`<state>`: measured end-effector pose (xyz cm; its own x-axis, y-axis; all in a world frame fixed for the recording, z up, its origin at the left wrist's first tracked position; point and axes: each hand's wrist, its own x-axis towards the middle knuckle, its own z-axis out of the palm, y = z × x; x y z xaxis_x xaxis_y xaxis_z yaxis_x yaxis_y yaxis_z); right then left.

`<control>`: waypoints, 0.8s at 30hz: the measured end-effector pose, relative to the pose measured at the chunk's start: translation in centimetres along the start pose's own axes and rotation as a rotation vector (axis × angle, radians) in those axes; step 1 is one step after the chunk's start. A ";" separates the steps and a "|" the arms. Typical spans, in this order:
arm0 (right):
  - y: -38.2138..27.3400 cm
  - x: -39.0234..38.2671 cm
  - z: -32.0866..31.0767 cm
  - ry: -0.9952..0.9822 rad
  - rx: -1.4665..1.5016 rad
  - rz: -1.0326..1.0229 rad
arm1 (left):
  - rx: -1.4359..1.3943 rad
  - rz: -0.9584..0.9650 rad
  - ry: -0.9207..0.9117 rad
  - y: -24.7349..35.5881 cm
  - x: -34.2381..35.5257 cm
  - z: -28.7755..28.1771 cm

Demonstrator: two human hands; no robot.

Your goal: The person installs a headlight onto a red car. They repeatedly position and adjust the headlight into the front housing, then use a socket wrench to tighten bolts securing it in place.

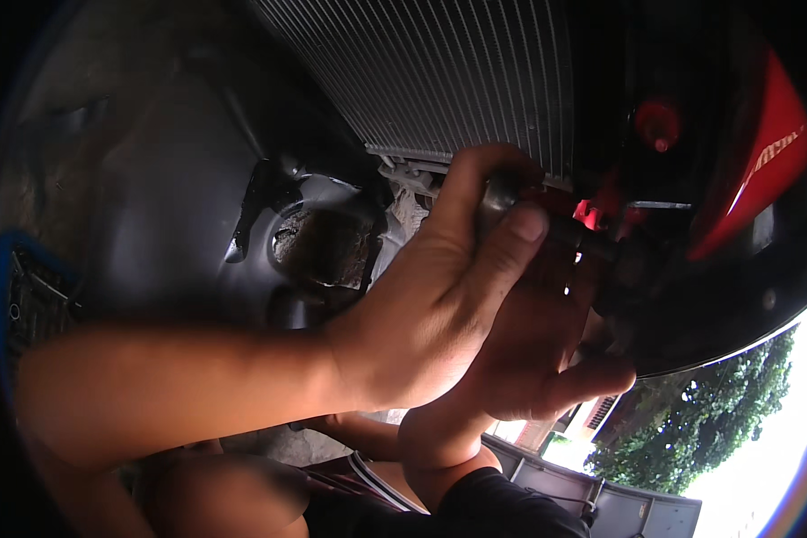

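Note:
My left hand (430,296) reaches in from the left, its fingers curled round a tool with a rounded metal head (499,195), which looks like a ratchet wrench. My thumb presses along its near side. A dark, round shaft (578,238) runs on to the right from there, toward the black and red bodywork; where it ends is lost in shadow. Just behind and below, my right hand (529,350) is raised with its palm this way and its thumb stretched out to the right. Its fingers point up, flat and partly in deep shadow, with no object visible in the palm.
A finned radiator (448,81) spans the top. Large black plastic panelling (179,188) with a hole fills the left. Red bodywork (762,161) curves down at the right. A blue-edged case (13,305) lies far left. Another limb (363,435) shows low down, near a grey panel (646,511).

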<state>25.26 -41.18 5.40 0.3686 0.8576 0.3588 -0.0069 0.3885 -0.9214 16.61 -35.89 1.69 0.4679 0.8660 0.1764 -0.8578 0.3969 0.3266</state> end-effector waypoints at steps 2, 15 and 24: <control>0.1 -0.4 -0.3 -0.061 0.273 0.023 | 0.038 0.118 -0.016 -2.0 0.2 -0.3; -3.9 -2.4 -3.1 0.045 0.544 0.157 | 0.149 -0.125 0.074 0.9 0.6 -0.1; -3.4 -0.9 -5.3 0.057 0.748 0.136 | 0.057 -0.529 -0.023 1.8 1.7 -0.3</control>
<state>29.92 -45.07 7.40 0.3665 0.9035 0.2222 -0.6761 0.4227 -0.6035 15.82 -33.60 2.35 0.8388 0.5444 -0.0059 -0.4903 0.7600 0.4267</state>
